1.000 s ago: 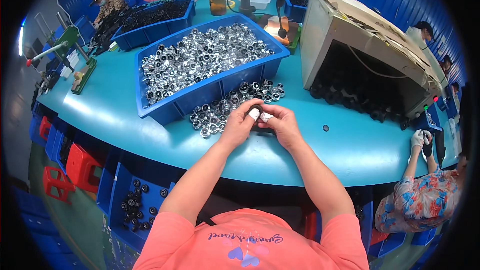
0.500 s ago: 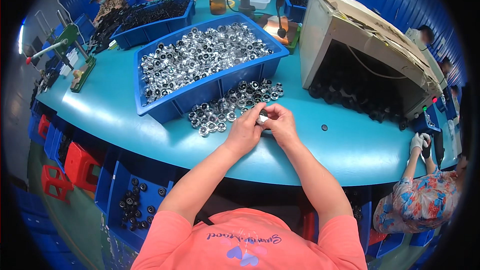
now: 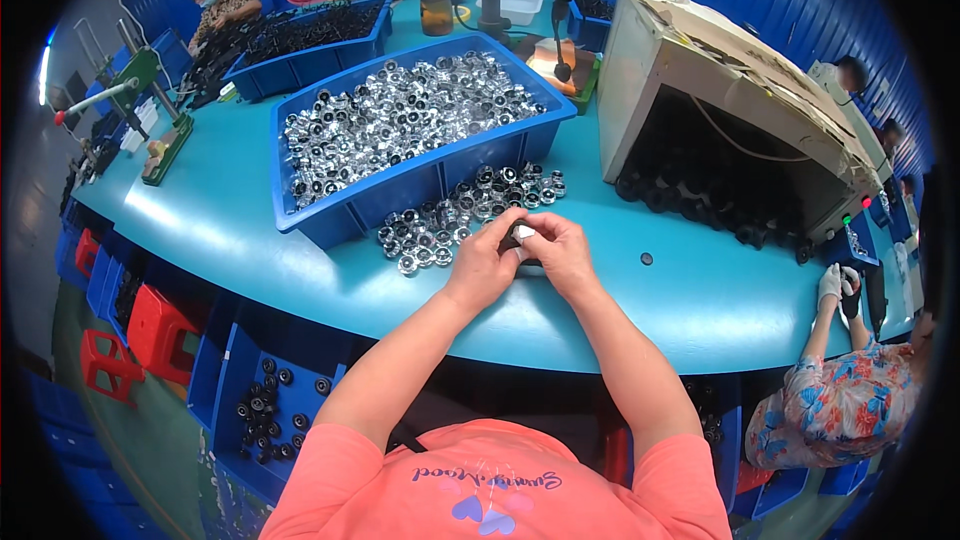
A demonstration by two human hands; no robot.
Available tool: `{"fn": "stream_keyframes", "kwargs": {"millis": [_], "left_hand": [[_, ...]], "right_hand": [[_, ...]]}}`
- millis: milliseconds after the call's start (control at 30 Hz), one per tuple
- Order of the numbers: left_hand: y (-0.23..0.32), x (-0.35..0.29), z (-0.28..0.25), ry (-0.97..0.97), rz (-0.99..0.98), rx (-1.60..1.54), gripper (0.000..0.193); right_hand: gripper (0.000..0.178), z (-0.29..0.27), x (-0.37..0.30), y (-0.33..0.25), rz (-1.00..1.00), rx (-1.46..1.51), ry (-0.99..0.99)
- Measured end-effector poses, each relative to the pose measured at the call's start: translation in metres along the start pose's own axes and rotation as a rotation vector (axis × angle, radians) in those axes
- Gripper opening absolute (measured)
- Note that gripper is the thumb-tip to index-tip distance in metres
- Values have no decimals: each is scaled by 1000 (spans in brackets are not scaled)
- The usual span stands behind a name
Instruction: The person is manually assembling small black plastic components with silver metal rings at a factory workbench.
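Note:
My left hand and my right hand meet over the near part of the table, fingers closed around a small black round part. My fingers cover most of it, and a white patch shows beside it at my right thumb. Just beyond my hands lies a loose heap of clear-and-black wheel-like pieces. Behind the heap stands a blue bin filled with many similar pieces. To the right of my right hand, a single small black disc lies on the tabletop.
A worn, pale box holding black round parts stands open at the right on the teal table. Green presses stand at the left and back. Below the table edge is a blue bin with black wheels. Co-workers sit around.
My hands stay together in nearly the same place, with the fingers shifted slightly around the black part, which shows a little more now. The view has tilted slightly.

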State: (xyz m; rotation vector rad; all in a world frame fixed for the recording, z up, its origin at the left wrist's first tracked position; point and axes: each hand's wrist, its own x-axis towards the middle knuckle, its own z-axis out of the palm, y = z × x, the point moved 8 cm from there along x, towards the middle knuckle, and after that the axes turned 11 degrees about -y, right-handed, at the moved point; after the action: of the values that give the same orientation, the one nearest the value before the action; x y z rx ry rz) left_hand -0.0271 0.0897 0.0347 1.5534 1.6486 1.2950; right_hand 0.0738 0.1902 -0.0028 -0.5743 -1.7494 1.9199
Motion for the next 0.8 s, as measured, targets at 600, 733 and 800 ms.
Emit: {"fn": "stream_keyframes", "kwargs": {"millis": [600,733,800], "left_hand": [[-12,1,2,-55,-20,-523,50],[-9,1,2,-93,-9,-518,42],[-12,1,0,-132,-78,-609,38]], "right_hand": [[36,9,-6,-12,83,339,-143],[35,7,-6,-6,111,358,-163],[35,6,-5,-8,124,349,-187]]}}
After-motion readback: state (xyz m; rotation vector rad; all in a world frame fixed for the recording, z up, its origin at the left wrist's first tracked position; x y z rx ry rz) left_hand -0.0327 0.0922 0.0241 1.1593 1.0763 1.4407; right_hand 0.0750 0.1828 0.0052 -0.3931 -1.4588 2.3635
